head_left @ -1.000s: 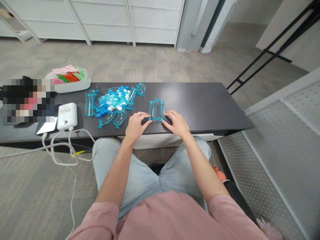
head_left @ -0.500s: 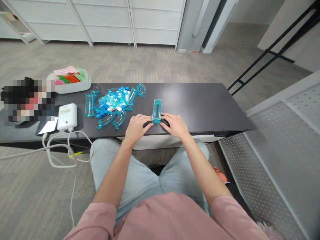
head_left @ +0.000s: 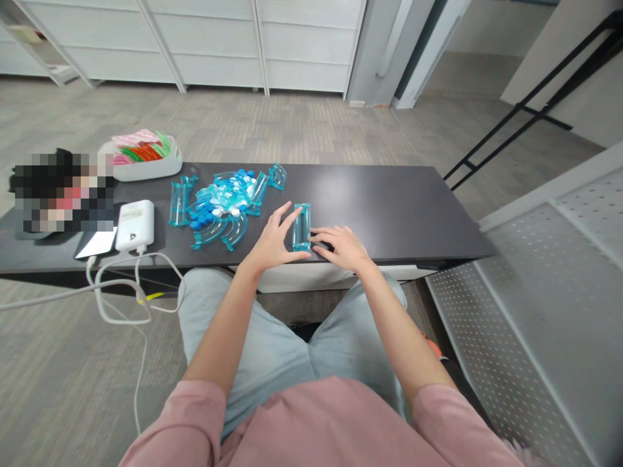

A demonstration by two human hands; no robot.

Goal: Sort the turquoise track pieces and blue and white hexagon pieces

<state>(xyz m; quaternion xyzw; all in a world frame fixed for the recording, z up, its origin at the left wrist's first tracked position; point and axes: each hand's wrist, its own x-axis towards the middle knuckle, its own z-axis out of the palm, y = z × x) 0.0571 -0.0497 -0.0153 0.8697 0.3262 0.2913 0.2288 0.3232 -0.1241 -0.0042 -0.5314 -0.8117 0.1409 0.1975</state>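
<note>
A clear blue plastic track piece [head_left: 301, 227] lies on the dark table [head_left: 389, 201] near its front edge. My left hand [head_left: 275, 239] grips its left side, thumb at the near end and fingers stretched along it. Against the piece's right side, my right hand [head_left: 341, 246] rests on the table with its fingers together and their tips touching the piece. A pile of more blue track pieces and small blue and white parts [head_left: 221, 204] lies to the left, apart from both hands.
A white tray of red, green and pink pieces [head_left: 143, 155] sits at the back left. A white charger box [head_left: 135, 225] with a trailing cable [head_left: 117, 285] and a phone [head_left: 95, 243] lie at the left. A grey perforated panel [head_left: 549, 285] stands right.
Two side-by-side track pieces have been brought together into one narrow stack. My left hand has since moved up along the piece's left side.
</note>
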